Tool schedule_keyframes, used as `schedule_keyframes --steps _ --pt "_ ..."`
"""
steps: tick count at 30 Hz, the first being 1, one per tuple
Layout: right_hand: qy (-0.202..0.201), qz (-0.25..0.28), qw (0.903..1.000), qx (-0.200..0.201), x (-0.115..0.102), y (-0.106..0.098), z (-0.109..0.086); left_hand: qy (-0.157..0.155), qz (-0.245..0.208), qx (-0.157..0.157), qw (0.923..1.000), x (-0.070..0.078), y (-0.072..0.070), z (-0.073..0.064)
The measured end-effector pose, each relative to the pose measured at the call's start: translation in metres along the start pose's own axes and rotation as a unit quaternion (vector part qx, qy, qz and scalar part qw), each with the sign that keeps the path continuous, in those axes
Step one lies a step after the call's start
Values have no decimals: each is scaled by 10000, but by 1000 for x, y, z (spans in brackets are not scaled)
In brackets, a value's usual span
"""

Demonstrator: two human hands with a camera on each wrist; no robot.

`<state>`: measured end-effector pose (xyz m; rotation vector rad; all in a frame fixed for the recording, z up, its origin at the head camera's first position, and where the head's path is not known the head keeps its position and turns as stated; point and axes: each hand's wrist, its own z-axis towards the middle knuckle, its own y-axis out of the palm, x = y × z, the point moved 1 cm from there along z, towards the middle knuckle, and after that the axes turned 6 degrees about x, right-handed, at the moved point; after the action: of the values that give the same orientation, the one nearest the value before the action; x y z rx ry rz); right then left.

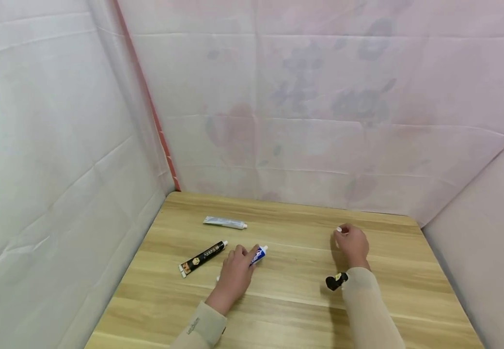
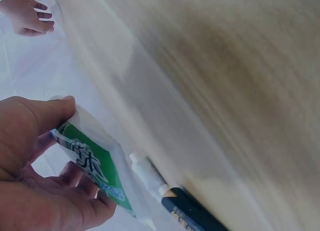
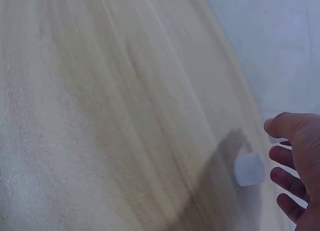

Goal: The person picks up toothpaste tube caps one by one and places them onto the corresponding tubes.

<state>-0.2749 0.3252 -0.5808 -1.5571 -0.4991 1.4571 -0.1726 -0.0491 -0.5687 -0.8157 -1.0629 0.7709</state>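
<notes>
Near the middle of the table, my left hand (image 1: 236,269) grips a toothpaste tube (image 1: 258,255) with a blue end and a white tip. Green and white print shows on this tube in the left wrist view, where thumb and fingers lie along its edges; the palm hides part of it in the head view. Farther right, my right hand (image 1: 354,245) pinches a small white cap (image 3: 274,139) between thumb and forefinger. Another white cap (image 3: 250,169) appears on the table just beside the fingertips in the right wrist view.
A black tube (image 1: 201,259) with a white cap lies left of my left hand. Behind it is a pale silver-white tube (image 1: 225,222). The wooden table (image 1: 295,291) meets white sheet walls (image 1: 304,160) at the back and sides. A black wrist camera (image 1: 336,281) sits by my right cuff.
</notes>
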Motion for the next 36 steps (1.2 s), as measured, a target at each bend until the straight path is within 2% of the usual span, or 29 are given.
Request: schedule_keyframes --steps 6,12,17,20,26,31,36 --pt "-211 103 9995 230 -7 -6 -3 185 -198 57 9996 2 -11 2" --pt "-439 173 9977 487 -11 -12 -10 351 -410 37 9985 4 -15 4" --pt "-998 330 9924 646 -18 -12 -17 455 -464 142 9978 2 -16 6" --pt "-1339 297 9881 699 -23 -15 -24 632 -422 235 9968 2 -17 8" --pt "-1689 236 9826 736 -31 -26 -38 968 -159 516 9938 5 -18 11" --pt "-1675 133 9834 688 -30 -35 -48 1095 -50 679 9917 6 -17 12" --pt "-1585 254 9846 689 -28 -41 -59 1219 -39 709 9900 7 -17 13"
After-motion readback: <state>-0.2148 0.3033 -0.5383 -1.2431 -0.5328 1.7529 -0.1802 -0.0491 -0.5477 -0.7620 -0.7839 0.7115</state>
